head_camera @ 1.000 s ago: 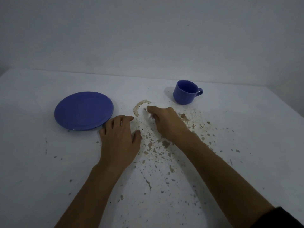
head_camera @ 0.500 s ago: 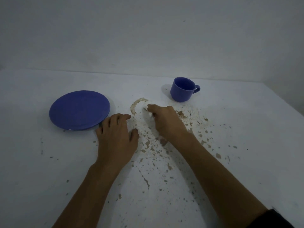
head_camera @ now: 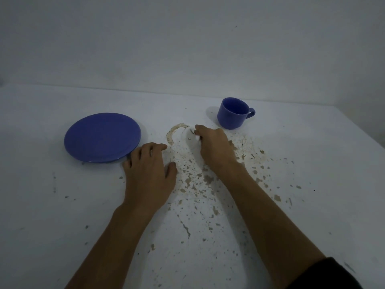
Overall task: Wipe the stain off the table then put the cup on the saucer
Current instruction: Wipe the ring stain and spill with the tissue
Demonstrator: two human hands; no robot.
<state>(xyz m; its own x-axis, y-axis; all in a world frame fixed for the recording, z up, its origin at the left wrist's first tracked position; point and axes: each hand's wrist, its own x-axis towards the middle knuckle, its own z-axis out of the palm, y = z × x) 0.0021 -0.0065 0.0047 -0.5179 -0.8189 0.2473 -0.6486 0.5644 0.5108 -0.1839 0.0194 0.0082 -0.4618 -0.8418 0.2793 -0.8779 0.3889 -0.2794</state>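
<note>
Near the white counter's middle, the right hand is pinching a small white wad against the curved brown stain, the left hand is resting flat with fingers spread beside the round blue saucer, and the blue ceramic cup, likely rigid, breakable and best taken by its handle, is standing towards the far edge.

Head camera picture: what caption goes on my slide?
Right hand wipes the ring stain between blue saucer and cup.

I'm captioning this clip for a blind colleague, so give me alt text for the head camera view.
A right hand presses a small white wad against a curved brown stain on a white speckled table, while the left hand rests flat. A blue saucer sits left, an upright blue cup beyond the right hand.
</note>
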